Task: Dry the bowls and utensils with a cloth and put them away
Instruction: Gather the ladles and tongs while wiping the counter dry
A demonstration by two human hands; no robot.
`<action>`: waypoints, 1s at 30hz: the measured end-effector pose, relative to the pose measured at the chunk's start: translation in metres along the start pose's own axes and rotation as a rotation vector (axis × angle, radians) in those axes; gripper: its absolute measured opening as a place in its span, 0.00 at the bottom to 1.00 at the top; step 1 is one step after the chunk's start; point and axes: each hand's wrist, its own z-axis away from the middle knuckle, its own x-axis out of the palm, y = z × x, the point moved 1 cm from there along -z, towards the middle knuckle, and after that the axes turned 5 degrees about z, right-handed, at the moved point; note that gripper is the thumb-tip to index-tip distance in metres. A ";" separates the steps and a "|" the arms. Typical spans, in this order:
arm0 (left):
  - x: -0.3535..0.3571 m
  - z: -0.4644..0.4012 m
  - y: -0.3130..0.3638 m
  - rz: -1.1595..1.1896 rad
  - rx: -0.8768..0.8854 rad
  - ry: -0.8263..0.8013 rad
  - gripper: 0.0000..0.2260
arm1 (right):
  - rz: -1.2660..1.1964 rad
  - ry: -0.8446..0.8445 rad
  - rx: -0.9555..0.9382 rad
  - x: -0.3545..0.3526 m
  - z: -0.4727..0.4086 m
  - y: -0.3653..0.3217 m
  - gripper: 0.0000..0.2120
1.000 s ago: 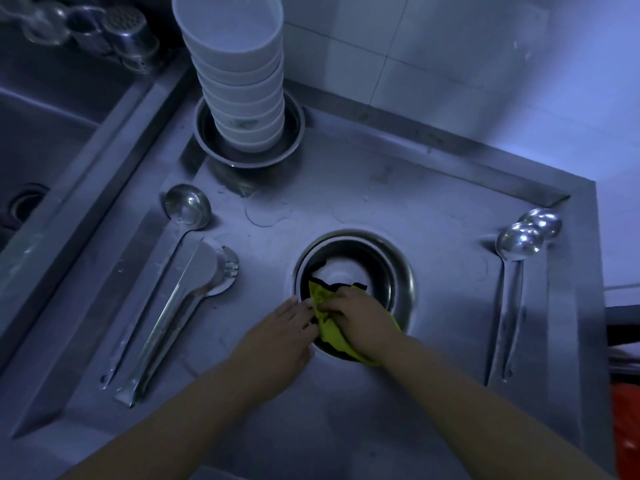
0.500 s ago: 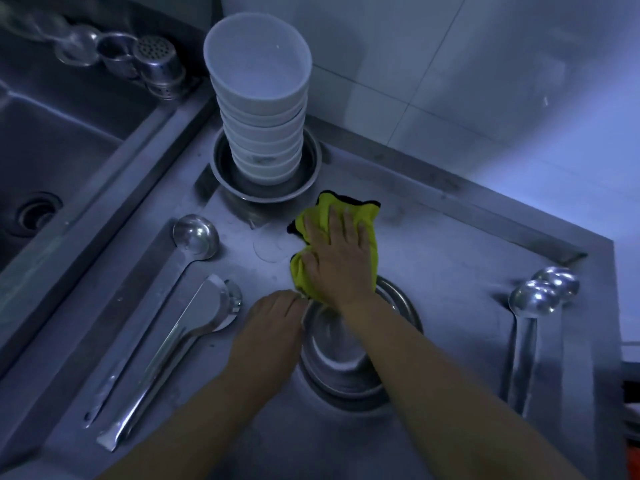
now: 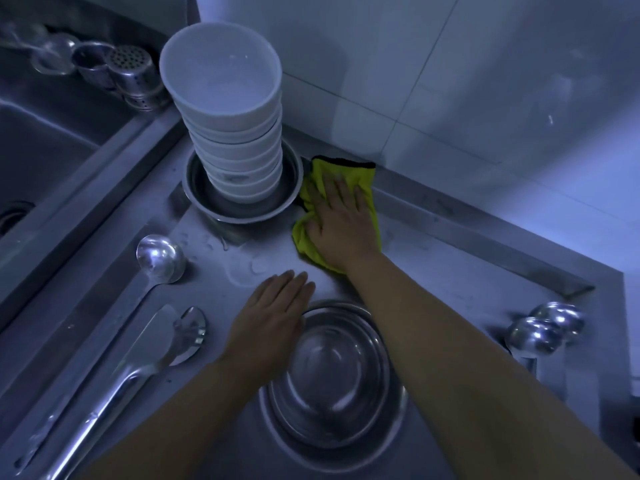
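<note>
Steel counter (image 3: 450, 271): cloth (image 3: 363, 178) under right fingers (image 3: 332, 195)

Right hand (image 3: 341, 226) flat on yellow cloth (image 3: 363, 178) (beside stacked bowls (image 3: 228, 133)); left hand (image 3: 273, 313) open.

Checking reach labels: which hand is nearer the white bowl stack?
Right. The right hand lies flat on the yellow cloth just beside the bowl stack; the left hand rests farther toward the person, at the steel bowl's rim.
</note>
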 end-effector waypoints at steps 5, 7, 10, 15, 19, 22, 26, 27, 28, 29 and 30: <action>0.002 -0.005 0.000 -0.009 -0.030 -0.063 0.22 | 0.015 0.027 0.200 0.004 0.072 0.065 0.30; 0.000 -0.005 -0.001 -0.001 -0.040 -0.070 0.22 | 0.019 0.033 0.337 0.006 0.096 0.079 0.30; -0.002 -0.006 -0.003 0.026 -0.032 -0.088 0.22 | 0.010 -0.007 0.532 0.005 0.106 0.068 0.33; 0.002 -0.007 -0.004 0.022 -0.005 -0.053 0.23 | -0.018 -0.022 0.362 -0.002 0.053 0.022 0.31; 0.008 -0.006 -0.005 -0.012 0.009 -0.061 0.28 | 0.007 0.031 0.091 0.000 -0.014 0.005 0.28; 0.010 -0.007 -0.005 -0.011 0.007 -0.055 0.28 | 0.033 0.028 0.012 0.001 -0.039 0.006 0.28; 0.009 -0.008 -0.003 -0.021 0.007 -0.030 0.27 | 0.000 0.029 -0.041 -0.003 -0.030 0.018 0.26; 0.008 -0.008 -0.002 -0.022 0.006 -0.029 0.27 | -0.007 0.026 -0.030 -0.003 -0.023 0.026 0.26; 0.008 -0.008 -0.002 -0.024 0.004 -0.027 0.27 | -0.009 0.023 -0.005 -0.003 -0.013 0.036 0.26; 0.008 -0.008 -0.001 -0.025 0.002 -0.021 0.26 | -0.009 0.026 0.027 -0.002 0.000 0.048 0.26; 0.007 -0.008 -0.002 -0.026 -0.001 -0.011 0.26 | -0.007 0.038 0.064 -0.001 0.013 0.062 0.26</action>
